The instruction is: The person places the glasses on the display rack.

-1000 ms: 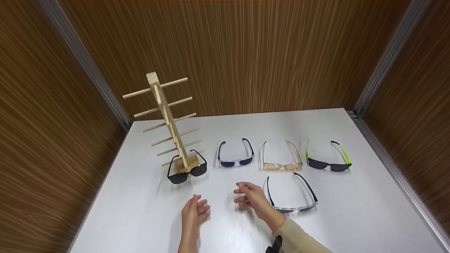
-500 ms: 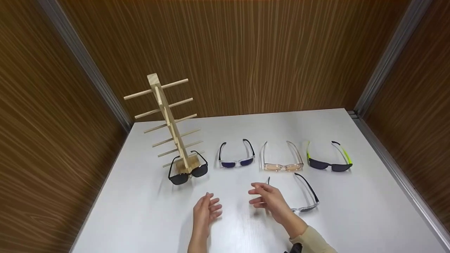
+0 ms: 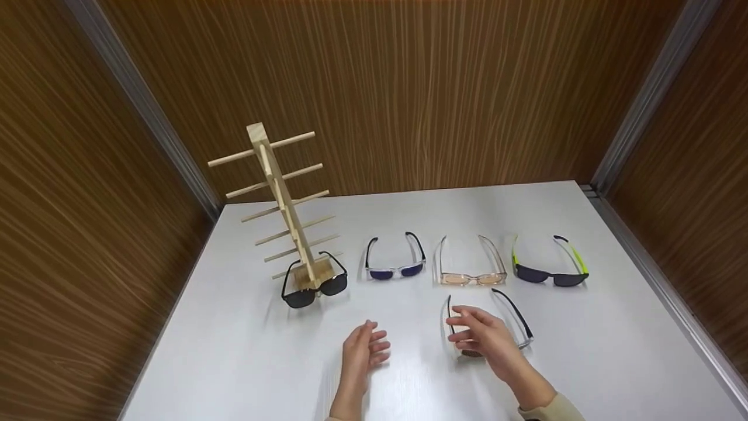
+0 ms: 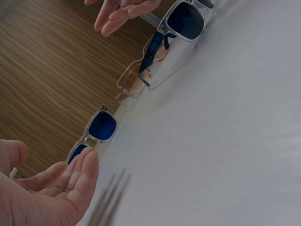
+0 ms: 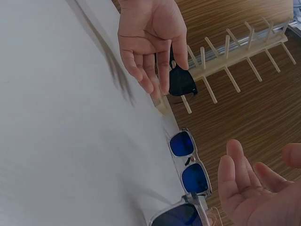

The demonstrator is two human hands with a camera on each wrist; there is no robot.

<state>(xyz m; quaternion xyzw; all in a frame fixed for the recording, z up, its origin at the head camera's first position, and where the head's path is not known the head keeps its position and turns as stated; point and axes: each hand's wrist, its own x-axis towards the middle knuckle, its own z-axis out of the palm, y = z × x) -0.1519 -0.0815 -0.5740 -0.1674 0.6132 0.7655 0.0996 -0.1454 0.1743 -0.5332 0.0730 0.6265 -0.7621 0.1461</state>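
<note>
My right hand [image 3: 488,342] hovers over the nearest sunglasses [image 3: 525,342], which have a clear frame and dark temples; it hides part of their front. Its fingers are relaxed and hold nothing. To the left, my left hand [image 3: 361,356] hangs above the white table with loose fingers and nothing in them. In the left wrist view, the left hand [image 4: 56,193] overlaps clear-framed sunglasses with blue lenses [image 4: 102,125]. The right wrist view has the right hand [image 5: 258,188] with fingers spread, beside the clear-framed sunglasses. Black sunglasses [image 3: 301,298] hang on the lowest pegs of a wooden rack [image 3: 286,204].
Behind the hands, a row of glasses lies on the white table [image 3: 245,362]: blue-lens sunglasses [image 3: 412,270], peach-tinted glasses [image 3: 489,279] and black sunglasses with yellow-green temples [image 3: 568,280]. Wood-grain panels [image 3: 421,93] enclose the back and sides.
Both hands have moved to the right, the right one from left of the nearest clear-framed sunglasses to over them. The glasses and rack stay in place, shifting only slightly with the view.
</note>
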